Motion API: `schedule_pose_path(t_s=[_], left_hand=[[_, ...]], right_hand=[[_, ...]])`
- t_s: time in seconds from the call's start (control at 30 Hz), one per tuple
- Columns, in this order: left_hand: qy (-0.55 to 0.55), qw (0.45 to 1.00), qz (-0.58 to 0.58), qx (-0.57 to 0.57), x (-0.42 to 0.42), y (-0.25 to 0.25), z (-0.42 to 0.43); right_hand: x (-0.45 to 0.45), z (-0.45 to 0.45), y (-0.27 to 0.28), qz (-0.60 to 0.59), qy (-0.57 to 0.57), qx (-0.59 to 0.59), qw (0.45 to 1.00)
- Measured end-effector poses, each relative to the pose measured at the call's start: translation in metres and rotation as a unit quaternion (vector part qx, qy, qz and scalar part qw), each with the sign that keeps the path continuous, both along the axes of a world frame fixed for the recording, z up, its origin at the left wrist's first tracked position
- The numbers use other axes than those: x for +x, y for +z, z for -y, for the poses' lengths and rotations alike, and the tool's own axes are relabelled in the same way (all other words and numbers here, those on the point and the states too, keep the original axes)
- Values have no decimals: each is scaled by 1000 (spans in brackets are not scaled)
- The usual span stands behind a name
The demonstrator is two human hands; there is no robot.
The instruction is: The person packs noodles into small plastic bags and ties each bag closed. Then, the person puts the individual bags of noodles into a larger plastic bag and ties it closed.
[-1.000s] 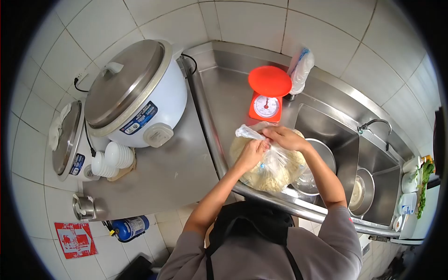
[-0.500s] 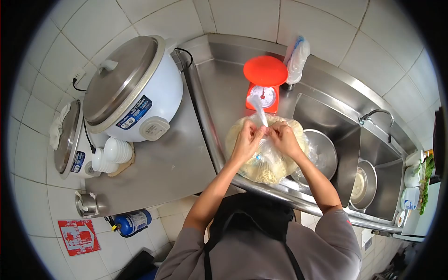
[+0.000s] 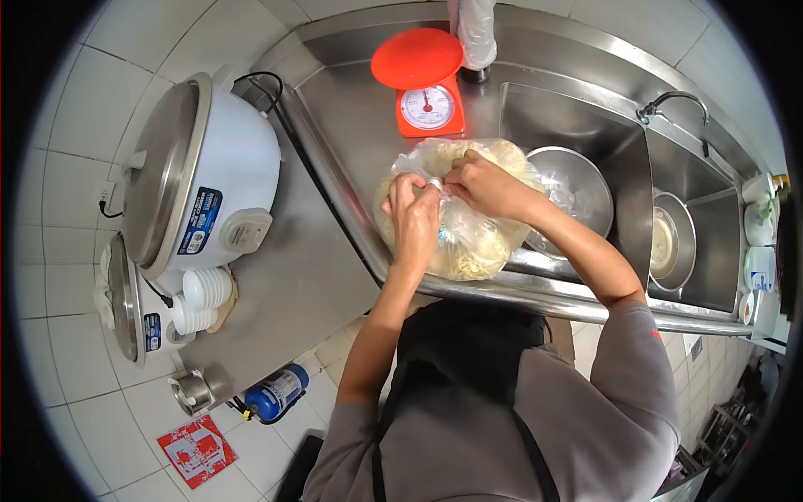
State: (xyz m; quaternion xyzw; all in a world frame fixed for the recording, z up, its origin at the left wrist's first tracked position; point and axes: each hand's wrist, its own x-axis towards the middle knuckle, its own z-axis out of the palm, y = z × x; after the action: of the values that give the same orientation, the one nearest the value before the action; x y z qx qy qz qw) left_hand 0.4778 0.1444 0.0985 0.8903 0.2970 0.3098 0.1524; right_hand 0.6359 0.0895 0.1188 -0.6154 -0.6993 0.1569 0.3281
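A large clear plastic bag [image 3: 473,251] full of pale yellow strands, perhaps noodles or sprouts, rests at the steel counter's front edge, left of the sink. Its gathered neck is pinched between my two hands. My left hand [image 3: 413,213] grips the neck from the left with bent fingers. From the right, my right hand [image 3: 488,184] closes on the same spot, fingertips almost meeting the left ones. A red kitchen scale [image 3: 428,107] stands just behind the bag, its pan bare.
Right of the bag, a metal bowl [image 3: 599,186] holds crumpled clear plastic. Another bowl [image 3: 687,243] sits in the right sink basin below a faucet [image 3: 669,105]. Large rice cookers [image 3: 242,159] and stacked white bowls [image 3: 205,289] occupy the left table. A plastic-wrapped roll [image 3: 478,38] stands behind the scale.
The view has shifted, so the counter sits higher. The bag's neck, upright and twisted before, is now folded down between my fingers, and my right hand has turned over it.
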Motion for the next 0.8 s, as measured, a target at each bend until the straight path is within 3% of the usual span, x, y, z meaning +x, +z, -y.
schedule_pose_path(t_s=[0.17, 0.23, 0.27, 0.3, 0.53, 0.57, 0.63, 0.67, 0.7, 0.73, 0.77, 0.8], left_hand=[[14, 997, 50, -58, -2, 4, 5], [0, 989, 63, -134, -8, 10, 13], [-5, 990, 53, -131, -13, 7, 17], [-9, 991, 43, -126, -17, 2, 18], [-2, 1000, -11, -16, -20, -15, 16], [-9, 1000, -16, 8, -26, -15, 18], [-11, 998, -29, 60, -29, -11, 24], [-24, 996, -31, 83, -29, -10, 29], [-33, 994, -34, 99, -32, -14, 27], [-47, 992, -30, 115, -31, -21, 16], [-54, 989, -24, 134, -29, -27, 5], [-60, 987, -19, 151, -30, -36, -12]], right_hand=[[3, 11, 5, -3, 8, 37, 999], [18, 11, -4, 98, -38, 70, 992], [28, 9, -9, 149, -62, 87, 983], [38, 7, -14, 82, -140, 115, 980], [40, 24, -40, 94, -270, 145, 947], [48, 33, -66, 3, -331, 80, 940], [70, 58, -122, -180, -450, -40, 874], [65, 70, -110, -383, -424, -154, 806], [48, 79, -93, -572, -374, -242, 689], [32, 84, -112, -692, -324, -104, 637], [30, 80, -130, -672, -326, -79, 660], [31, 79, -123, -562, -341, -100, 747]])
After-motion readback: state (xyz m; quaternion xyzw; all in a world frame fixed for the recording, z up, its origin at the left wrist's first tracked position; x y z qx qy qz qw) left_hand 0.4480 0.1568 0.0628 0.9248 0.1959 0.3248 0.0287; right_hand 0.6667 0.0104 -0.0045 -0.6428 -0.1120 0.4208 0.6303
